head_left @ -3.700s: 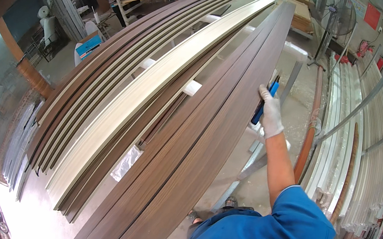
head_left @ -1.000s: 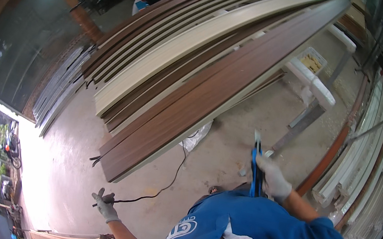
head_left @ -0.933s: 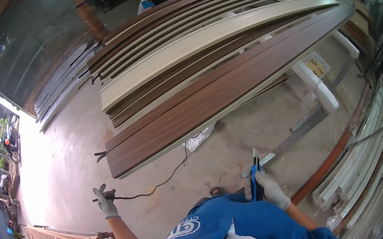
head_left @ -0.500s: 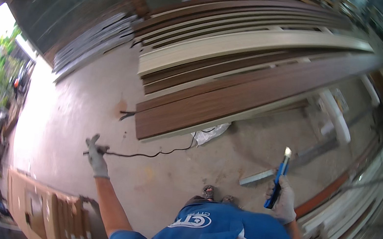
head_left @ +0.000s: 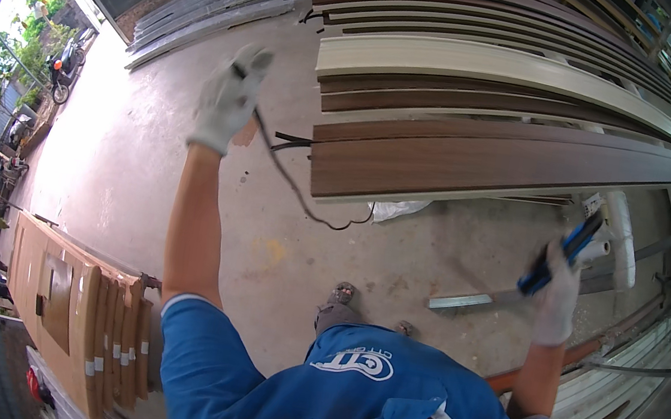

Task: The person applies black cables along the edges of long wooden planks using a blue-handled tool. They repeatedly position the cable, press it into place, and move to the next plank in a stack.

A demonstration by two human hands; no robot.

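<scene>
My left hand [head_left: 230,103], in a pale work glove, is raised at the left of the long boards. Its fingers are closed round the end of a thin black cord [head_left: 295,190], which sags across the floor toward a white plastic sheet [head_left: 396,210] under the nearest board. At the right, my gloved right hand [head_left: 558,299] grips a slim blue and black hand tool [head_left: 559,253], tilted up and rightward and smeared by motion. The nearest brown board [head_left: 481,166] lies between my hands, beyond my body. Short black strip ends [head_left: 289,142] stick out at its left end.
More brown and cream boards [head_left: 504,70] lie side by side behind it. Wrapped grey lengths [head_left: 209,13] lie at the far left. Flat cardboard packs [head_left: 77,310] stand at the near left. Metal profiles [head_left: 621,391] fill the right. A short metal piece [head_left: 460,301] lies near my feet.
My left hand has risen forward and slightly right, lifting the black cord with it. My right hand has moved right and forward with the tool. The whole view has turned.
</scene>
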